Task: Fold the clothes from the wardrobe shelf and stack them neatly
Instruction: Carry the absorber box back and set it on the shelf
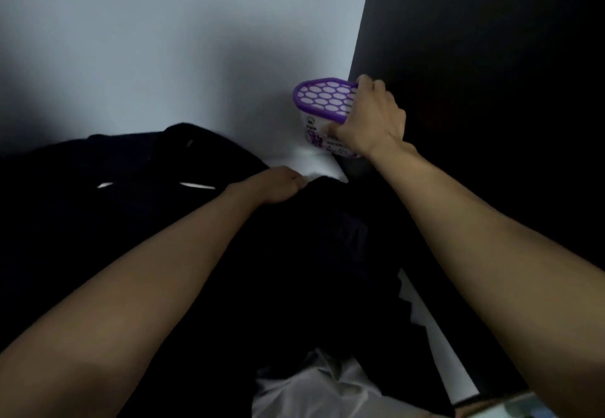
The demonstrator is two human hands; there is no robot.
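- Our left hand point(283, 185) bunches the dark clothes point(114, 214) piled on the white shelf point(307, 163), fingers curled into the cloth.
- Our right hand point(373, 116) wraps its fingers round a purple-lidded tub point(322, 100) in the corner.

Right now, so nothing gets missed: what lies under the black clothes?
Only a patch of white surface shows beyond the black clothes, near the left hand gripping them; anything else beneath is covered.

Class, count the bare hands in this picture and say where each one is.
2. The left hand grips the black garment at centre; the right hand holds the purple-lidded container, upper right. No other hand shows.
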